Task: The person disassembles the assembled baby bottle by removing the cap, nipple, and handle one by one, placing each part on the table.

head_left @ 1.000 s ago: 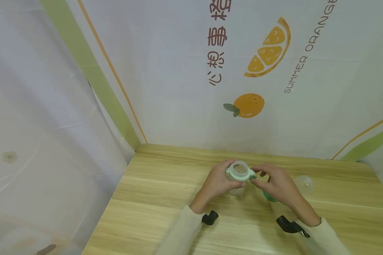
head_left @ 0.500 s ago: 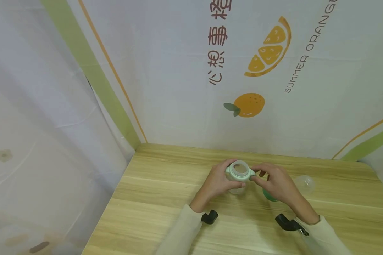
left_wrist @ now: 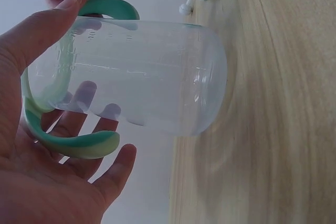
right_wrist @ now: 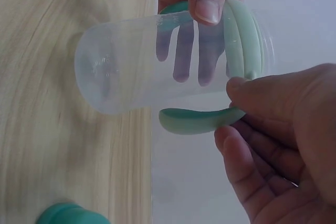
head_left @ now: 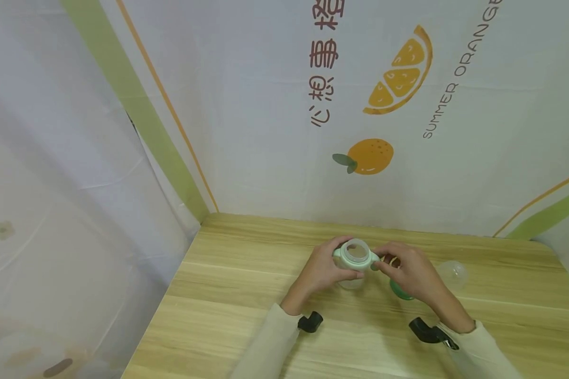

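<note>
A clear baby bottle [left_wrist: 142,72] stands upright just over the table, its open mouth facing up in the head view. Round its neck sits a pale green ring [right_wrist: 242,40] with two curved handles. My left hand [head_left: 324,267] grips the bottle near the neck, thumb on the near side and fingers behind. With thumb and fingers, my right hand [head_left: 410,269] pinches the root of the right-hand handle [right_wrist: 194,121], beside the ring. The other handle [left_wrist: 79,142] curves down by my left palm.
A green bottle top [head_left: 400,289] lies on the wooden table [head_left: 246,295], partly hidden under my right hand. A small white ball [left_wrist: 185,8] shows by it in the left wrist view. Right of that is a clear dome cover [head_left: 453,273]. A printed curtain [head_left: 265,131] hangs behind the table.
The fingers of my right hand have shifted slightly at the handle. My left hand and the bottle stay almost in place.
</note>
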Demonstrator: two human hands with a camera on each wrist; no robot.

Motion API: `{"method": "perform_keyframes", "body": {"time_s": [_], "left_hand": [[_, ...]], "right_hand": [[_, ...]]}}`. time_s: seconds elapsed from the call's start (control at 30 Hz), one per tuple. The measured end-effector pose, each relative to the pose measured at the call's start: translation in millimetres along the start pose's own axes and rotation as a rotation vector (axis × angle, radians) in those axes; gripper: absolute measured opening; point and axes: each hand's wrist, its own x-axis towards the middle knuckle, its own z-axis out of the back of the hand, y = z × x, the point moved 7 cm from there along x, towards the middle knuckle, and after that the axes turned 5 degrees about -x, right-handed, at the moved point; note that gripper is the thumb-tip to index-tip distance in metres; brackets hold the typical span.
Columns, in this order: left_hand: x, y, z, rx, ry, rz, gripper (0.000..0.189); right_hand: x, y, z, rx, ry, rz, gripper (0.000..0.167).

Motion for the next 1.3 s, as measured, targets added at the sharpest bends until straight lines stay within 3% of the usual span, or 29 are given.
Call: {"method": "perform_keyframes", "body": {"time_s": [0.43,0.97,1.3], "left_hand": [[0.3,-0.5,0.5,-0.003,0.001,-0.013,0.084],[-1.2,1.7,4.6,-0.094,0.036,-0.022,0.09],[-2.7,0.7,6.6,-0.125,0.032,-0.022,0.094]], "right_hand": [[2.6,3.3,5.0,0.004,-0.014,0.02,0.021],[3.9,7.5,6.7,0.015,-0.047,0.06,0.021],[4.4,7.9,8.6,0.001,-0.054,0.036,0.019]]}}
